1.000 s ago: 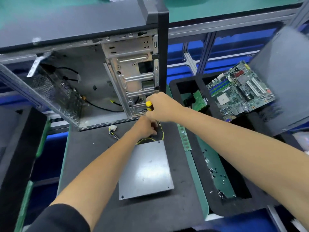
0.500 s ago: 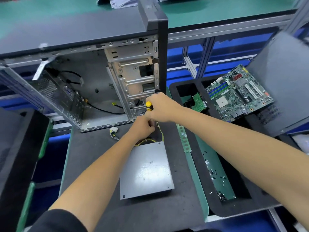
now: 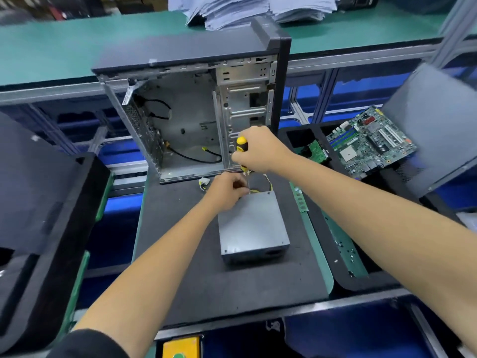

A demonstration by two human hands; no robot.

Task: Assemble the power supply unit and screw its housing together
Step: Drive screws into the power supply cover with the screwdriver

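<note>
— Two hands work; where is the power supply unit [image 3: 253, 223]?
— Flat on the tabletop [image 3: 180, 254], before the open computer case [image 3: 196, 120].
— And the hands?
— Right hand [image 3: 254, 149] grips a yellow screwdriver [image 3: 241, 143]; left hand [image 3: 227, 191] pinches at the unit's far corner.

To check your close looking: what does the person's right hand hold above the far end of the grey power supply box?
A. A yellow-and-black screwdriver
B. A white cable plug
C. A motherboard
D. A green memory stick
A: the right hand grips a screwdriver with a yellow-and-black handle, pointing down toward the far end of the power supply box.
</note>
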